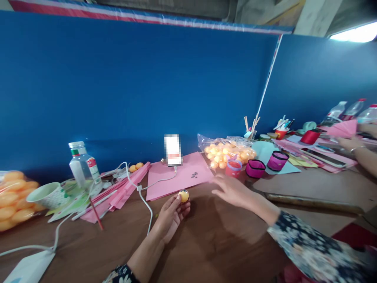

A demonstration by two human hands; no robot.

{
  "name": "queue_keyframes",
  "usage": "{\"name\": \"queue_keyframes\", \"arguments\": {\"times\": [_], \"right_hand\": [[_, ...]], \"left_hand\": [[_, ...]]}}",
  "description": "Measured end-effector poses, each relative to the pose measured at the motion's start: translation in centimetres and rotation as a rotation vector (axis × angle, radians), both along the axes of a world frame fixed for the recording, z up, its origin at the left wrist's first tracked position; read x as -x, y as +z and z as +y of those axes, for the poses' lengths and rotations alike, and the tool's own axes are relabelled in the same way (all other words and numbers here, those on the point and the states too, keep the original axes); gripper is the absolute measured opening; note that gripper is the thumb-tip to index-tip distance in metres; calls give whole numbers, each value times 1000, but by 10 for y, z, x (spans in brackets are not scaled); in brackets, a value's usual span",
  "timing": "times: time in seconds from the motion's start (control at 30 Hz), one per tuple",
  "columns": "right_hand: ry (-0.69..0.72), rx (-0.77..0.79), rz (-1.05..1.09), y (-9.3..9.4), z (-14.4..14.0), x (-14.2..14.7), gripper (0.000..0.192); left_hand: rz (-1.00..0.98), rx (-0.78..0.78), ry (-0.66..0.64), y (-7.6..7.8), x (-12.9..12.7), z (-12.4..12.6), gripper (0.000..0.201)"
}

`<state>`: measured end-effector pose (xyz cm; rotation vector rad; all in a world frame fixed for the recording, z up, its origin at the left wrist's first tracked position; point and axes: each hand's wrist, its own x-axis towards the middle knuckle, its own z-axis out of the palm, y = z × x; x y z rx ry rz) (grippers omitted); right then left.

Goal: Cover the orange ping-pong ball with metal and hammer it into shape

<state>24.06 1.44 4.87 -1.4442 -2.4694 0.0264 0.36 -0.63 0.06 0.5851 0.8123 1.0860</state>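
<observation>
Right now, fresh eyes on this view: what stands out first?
The large blue panel filling the background. Then, at lower center, the left hand holding a small yellow ball, with the right hand stretched out near the pink paper. Bagged orange balls sit just beyond the right hand.

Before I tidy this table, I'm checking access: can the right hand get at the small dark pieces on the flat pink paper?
Probably yes: the open right hand is beside the pink paper, nothing visible blocks the dark pieces, and the white cable lies left of them.
</observation>
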Motion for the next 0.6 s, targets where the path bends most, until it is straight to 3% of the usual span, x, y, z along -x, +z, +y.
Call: {"name": "queue_keyframes", "arguments": {"times": [0.27, 0.6], "right_hand": [[-153, 24, -91, -37, 73, 51, 20], [-236, 38, -61, -47, 81, 60, 21]], "left_hand": [[21, -39, 1, -6, -2, 3, 21], [-2, -28, 3, -7, -1, 4, 22]]}}
